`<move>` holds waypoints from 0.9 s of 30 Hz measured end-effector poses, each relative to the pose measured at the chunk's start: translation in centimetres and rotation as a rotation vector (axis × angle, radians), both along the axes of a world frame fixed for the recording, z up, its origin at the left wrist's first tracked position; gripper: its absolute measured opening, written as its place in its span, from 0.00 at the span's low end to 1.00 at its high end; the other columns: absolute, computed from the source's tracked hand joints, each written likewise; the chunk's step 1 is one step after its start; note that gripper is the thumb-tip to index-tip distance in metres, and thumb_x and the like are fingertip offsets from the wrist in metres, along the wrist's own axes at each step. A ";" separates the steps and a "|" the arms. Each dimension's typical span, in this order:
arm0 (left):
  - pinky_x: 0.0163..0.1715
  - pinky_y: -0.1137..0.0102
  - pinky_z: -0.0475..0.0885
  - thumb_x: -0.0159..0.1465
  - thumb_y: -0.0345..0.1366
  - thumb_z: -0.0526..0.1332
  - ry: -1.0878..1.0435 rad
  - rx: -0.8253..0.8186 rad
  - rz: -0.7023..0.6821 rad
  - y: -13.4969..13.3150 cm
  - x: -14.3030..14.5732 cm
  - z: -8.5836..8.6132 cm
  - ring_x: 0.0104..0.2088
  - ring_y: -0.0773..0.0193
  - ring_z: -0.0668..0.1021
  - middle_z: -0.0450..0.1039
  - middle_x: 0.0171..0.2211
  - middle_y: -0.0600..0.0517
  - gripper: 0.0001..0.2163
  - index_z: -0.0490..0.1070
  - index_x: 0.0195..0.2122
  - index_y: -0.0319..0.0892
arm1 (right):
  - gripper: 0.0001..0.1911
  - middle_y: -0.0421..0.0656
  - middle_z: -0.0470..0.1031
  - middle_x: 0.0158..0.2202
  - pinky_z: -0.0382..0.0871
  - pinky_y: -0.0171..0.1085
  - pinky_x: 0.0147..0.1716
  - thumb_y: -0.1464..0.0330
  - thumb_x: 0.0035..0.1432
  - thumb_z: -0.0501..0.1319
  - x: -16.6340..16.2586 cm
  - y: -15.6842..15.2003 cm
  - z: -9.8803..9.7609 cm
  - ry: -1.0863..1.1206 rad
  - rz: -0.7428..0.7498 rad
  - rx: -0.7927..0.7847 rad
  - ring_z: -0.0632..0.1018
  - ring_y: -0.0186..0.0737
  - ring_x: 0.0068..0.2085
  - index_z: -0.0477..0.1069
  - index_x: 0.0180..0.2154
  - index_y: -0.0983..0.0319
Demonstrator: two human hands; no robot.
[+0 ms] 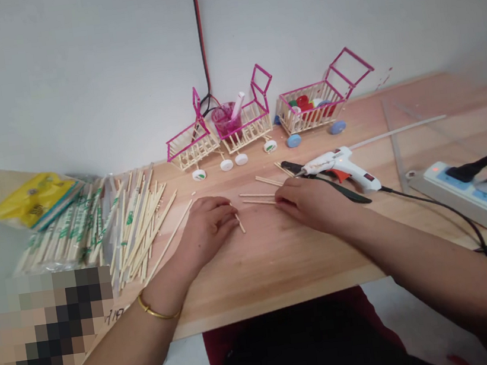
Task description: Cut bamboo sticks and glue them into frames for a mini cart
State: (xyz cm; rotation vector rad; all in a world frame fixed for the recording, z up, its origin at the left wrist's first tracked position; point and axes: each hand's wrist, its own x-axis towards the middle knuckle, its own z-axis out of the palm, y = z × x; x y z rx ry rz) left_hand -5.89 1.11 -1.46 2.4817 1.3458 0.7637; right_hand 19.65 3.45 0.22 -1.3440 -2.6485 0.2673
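My left hand (209,229) is closed in a pinch on a short wooden stick (240,223), which slants down past the fingertips. My right hand (307,204), resting low over the table, has its fingers together on the ends of two cut wooden sticks (256,195) that point left. Another couple of short stick pieces (268,180) lie just beyond it. A white hot glue gun (330,162) with an orange trigger lies behind the right hand, a glue stick in its rear. Partly under it is a dark-handled tool (348,192).
Three stick-built carts (193,144) with pink rims and bottle-cap wheels stand along the wall. One holds a pink-stained cup (227,122). Loose long sticks (155,230) and wrapped chopstick packs (65,230) lie left. A power strip (473,194) and cable (434,202) sit right.
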 end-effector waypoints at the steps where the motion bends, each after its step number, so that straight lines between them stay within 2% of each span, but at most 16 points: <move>1: 0.48 0.57 0.69 0.62 0.36 0.62 0.001 0.001 -0.001 0.0 0.0 0.0 0.45 0.56 0.75 0.76 0.43 0.46 0.07 0.76 0.39 0.43 | 0.11 0.48 0.75 0.37 0.65 0.37 0.38 0.70 0.64 0.53 -0.1 0.0 0.0 -0.011 0.013 0.007 0.76 0.43 0.40 0.73 0.37 0.64; 6: 0.48 0.57 0.69 0.62 0.35 0.62 0.001 0.005 -0.002 -0.1 0.0 0.1 0.45 0.57 0.75 0.75 0.43 0.46 0.07 0.76 0.40 0.42 | 0.09 0.48 0.75 0.37 0.64 0.38 0.35 0.72 0.61 0.53 -0.1 -0.4 0.2 -0.113 0.045 0.035 0.76 0.45 0.39 0.72 0.35 0.64; 11: 0.48 0.58 0.69 0.62 0.36 0.63 -0.001 0.006 -0.009 0.1 0.0 -0.1 0.45 0.56 0.75 0.76 0.43 0.45 0.08 0.77 0.40 0.42 | 0.05 0.47 0.75 0.35 0.63 0.38 0.32 0.72 0.56 0.56 0.6 -0.4 0.5 -0.146 0.061 -0.009 0.76 0.45 0.37 0.71 0.33 0.64; 16: 0.48 0.58 0.69 0.62 0.37 0.62 0.002 -0.006 -0.003 0.1 -0.1 -0.1 0.45 0.57 0.75 0.75 0.44 0.45 0.08 0.77 0.40 0.42 | 0.04 0.45 0.74 0.35 0.64 0.37 0.33 0.73 0.57 0.56 1.1 0.0 0.6 -0.001 0.171 -0.065 0.75 0.42 0.36 0.70 0.33 0.63; 22: 0.48 0.58 0.69 0.61 0.36 0.63 -0.008 -0.014 -0.008 0.1 -0.2 0.0 0.45 0.57 0.75 0.76 0.44 0.46 0.08 0.77 0.40 0.42 | 0.10 0.47 0.75 0.41 0.68 0.39 0.41 0.71 0.63 0.54 1.4 0.1 0.1 0.207 0.348 -0.114 0.75 0.42 0.42 0.72 0.43 0.61; 27: 0.49 0.58 0.69 0.61 0.36 0.63 -0.009 -0.025 -0.011 0.1 -0.2 0.0 0.46 0.57 0.75 0.76 0.44 0.46 0.08 0.77 0.40 0.42 | 0.10 0.46 0.74 0.40 0.69 0.38 0.40 0.70 0.63 0.55 1.8 0.2 -0.2 0.277 0.391 -0.118 0.75 0.40 0.41 0.74 0.42 0.60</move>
